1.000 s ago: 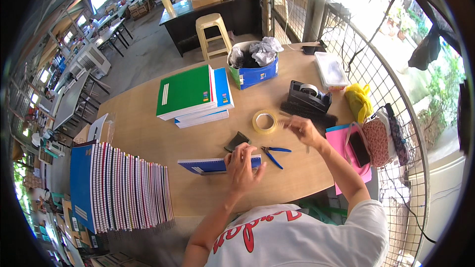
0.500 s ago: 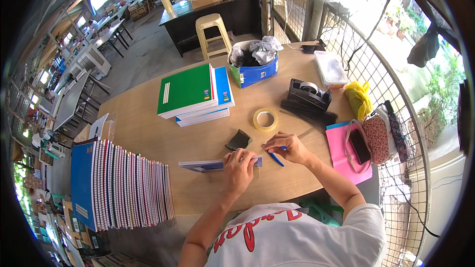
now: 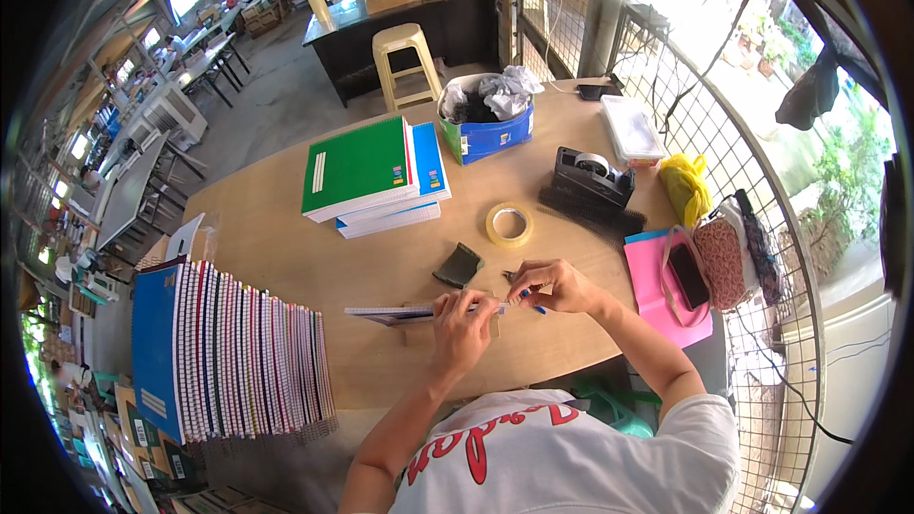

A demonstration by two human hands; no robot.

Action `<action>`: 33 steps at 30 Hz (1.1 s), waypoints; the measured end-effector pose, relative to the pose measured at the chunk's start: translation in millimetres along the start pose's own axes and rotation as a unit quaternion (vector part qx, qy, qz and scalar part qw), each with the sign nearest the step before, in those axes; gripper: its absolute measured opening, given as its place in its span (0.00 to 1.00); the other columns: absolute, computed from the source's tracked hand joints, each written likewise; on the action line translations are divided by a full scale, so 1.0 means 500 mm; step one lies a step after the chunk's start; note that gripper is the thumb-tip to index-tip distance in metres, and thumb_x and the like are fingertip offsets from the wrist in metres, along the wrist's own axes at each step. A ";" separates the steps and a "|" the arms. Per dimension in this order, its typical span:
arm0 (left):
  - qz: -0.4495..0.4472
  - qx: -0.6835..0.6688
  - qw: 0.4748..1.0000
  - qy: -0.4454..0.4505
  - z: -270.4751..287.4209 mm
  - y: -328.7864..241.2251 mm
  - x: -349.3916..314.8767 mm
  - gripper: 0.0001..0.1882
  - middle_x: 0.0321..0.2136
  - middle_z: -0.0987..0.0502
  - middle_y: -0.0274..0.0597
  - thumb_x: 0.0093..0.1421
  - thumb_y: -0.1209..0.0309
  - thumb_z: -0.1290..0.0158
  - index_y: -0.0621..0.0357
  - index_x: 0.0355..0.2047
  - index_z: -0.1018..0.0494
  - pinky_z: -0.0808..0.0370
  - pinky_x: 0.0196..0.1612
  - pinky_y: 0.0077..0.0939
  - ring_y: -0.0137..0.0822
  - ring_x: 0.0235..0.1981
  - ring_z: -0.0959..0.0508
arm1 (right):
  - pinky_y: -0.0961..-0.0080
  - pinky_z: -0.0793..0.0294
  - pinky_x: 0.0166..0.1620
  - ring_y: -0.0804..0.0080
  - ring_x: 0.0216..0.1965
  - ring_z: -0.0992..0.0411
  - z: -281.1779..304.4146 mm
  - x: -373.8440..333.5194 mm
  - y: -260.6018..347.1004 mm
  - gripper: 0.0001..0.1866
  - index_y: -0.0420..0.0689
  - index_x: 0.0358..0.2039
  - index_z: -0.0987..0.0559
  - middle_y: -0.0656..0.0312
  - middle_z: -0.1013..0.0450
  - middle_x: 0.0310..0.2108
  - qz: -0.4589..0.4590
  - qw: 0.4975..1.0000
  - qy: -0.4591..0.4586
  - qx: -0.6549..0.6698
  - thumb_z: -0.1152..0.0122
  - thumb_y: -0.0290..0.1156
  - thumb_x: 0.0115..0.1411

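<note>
Close to my body, a thin notebook [image 3: 377,312] stands on its edge on the table. My left hand [image 3: 462,331] is closed over its right part, fingers curled on top. My right hand [image 3: 560,287] pinches at the notebook's right end, its fingertips close to my left fingers. What sits in that pinch is too small to make out. A blue pen [image 3: 539,309] lies partly hidden under my right hand. Just beyond my right fingers is a small dark object [image 3: 510,276]. A dark green, curved piece [image 3: 458,266] lies beyond the notebook.
A tall row of spiral notebooks [image 3: 252,352] stands at the left. Farther back are a green-topped notebook stack [image 3: 360,168], a tape roll [image 3: 509,226] and a box of crumpled plastic [image 3: 486,133]. Rightward are a tape dispenser [image 3: 595,179], a pink folder [image 3: 657,295] and a phone [image 3: 689,274].
My right hand has moved slightly left, from above the pen and small bits to the notebook's right end. My left hand stays on the notebook, its fingers shifted a little.
</note>
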State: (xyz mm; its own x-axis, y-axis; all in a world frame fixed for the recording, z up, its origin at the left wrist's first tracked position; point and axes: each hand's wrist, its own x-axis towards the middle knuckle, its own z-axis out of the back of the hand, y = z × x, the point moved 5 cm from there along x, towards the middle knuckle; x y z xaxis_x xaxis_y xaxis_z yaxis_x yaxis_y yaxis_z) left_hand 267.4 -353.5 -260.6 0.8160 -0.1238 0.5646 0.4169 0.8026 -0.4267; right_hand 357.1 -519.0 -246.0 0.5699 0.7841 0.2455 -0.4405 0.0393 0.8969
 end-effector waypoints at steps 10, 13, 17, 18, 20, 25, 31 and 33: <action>-0.093 0.003 0.995 -0.033 0.001 -0.009 -0.056 0.16 0.32 0.24 0.30 0.48 0.79 0.40 0.47 0.38 0.19 0.34 0.44 0.36 0.36 0.36 0.23 | 0.65 0.25 0.41 0.60 0.37 0.24 -0.033 -0.019 0.010 0.07 0.43 0.36 0.16 0.59 0.20 0.35 0.074 0.993 0.042 -0.087 0.31 0.22 0.55; -0.094 0.005 0.995 -0.038 0.001 -0.008 -0.061 0.17 0.33 0.24 0.29 0.48 0.79 0.41 0.47 0.39 0.18 0.34 0.44 0.36 0.34 0.36 0.23 | 0.66 0.25 0.42 0.60 0.38 0.24 -0.039 -0.022 0.012 0.08 0.43 0.37 0.15 0.59 0.20 0.35 0.073 0.994 0.021 -0.080 0.31 0.23 0.55; -0.106 0.007 0.994 -0.040 0.004 -0.008 -0.064 0.16 0.33 0.24 0.28 0.48 0.78 0.40 0.47 0.38 0.18 0.34 0.44 0.35 0.32 0.36 0.22 | 0.66 0.25 0.43 0.60 0.39 0.23 -0.041 -0.030 0.005 0.08 0.43 0.37 0.15 0.59 0.20 0.36 0.046 0.996 0.047 -0.064 0.31 0.22 0.54; -0.104 0.008 0.994 -0.041 0.006 -0.008 -0.062 0.16 0.33 0.24 0.27 0.47 0.78 0.40 0.47 0.38 0.18 0.34 0.44 0.35 0.32 0.36 0.22 | 0.66 0.25 0.43 0.60 0.39 0.23 -0.040 -0.031 0.004 0.08 0.43 0.37 0.15 0.60 0.20 0.36 0.033 0.997 0.047 -0.053 0.31 0.22 0.54; -0.099 0.005 0.994 -0.044 0.004 -0.005 -0.062 0.16 0.33 0.24 0.27 0.47 0.77 0.40 0.47 0.38 0.18 0.34 0.44 0.34 0.32 0.36 0.22 | 0.66 0.24 0.43 0.60 0.39 0.23 -0.043 -0.037 0.003 0.09 0.43 0.37 0.15 0.60 0.20 0.36 0.035 0.997 0.039 -0.049 0.31 0.21 0.54; -0.107 0.004 0.993 -0.056 -0.003 -0.002 -0.073 0.15 0.33 0.25 0.27 0.48 0.77 0.39 0.46 0.37 0.18 0.34 0.43 0.34 0.31 0.35 0.22 | 0.67 0.24 0.42 0.60 0.41 0.23 -0.050 -0.049 0.007 0.10 0.43 0.37 0.15 0.59 0.21 0.37 0.061 0.996 0.020 -0.062 0.32 0.19 0.53; -0.048 -0.026 0.998 -0.036 0.011 -0.001 -0.028 0.10 0.30 0.24 0.28 0.50 0.76 0.39 0.48 0.34 0.20 0.33 0.41 0.35 0.35 0.33 0.23 | 0.64 0.24 0.38 0.58 0.36 0.23 -0.059 -0.046 0.013 0.09 0.43 0.37 0.20 0.60 0.22 0.32 -0.034 0.991 -0.037 -0.121 0.32 0.22 0.55; -0.042 -0.022 0.998 -0.030 0.009 -0.005 -0.016 0.09 0.29 0.24 0.29 0.51 0.74 0.38 0.48 0.33 0.21 0.33 0.41 0.35 0.36 0.32 0.24 | 0.63 0.24 0.37 0.58 0.35 0.23 -0.055 -0.042 0.012 0.09 0.43 0.37 0.19 0.60 0.22 0.32 -0.013 0.983 -0.045 -0.175 0.31 0.24 0.55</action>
State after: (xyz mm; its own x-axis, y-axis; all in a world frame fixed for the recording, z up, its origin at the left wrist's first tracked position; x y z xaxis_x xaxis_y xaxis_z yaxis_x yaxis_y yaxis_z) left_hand 258.2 -351.9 -261.0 0.7522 -0.1542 0.6406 0.5019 0.7640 -0.4055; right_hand 323.2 -518.4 -255.9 0.6359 0.7233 0.2692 -0.6277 0.2818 0.7257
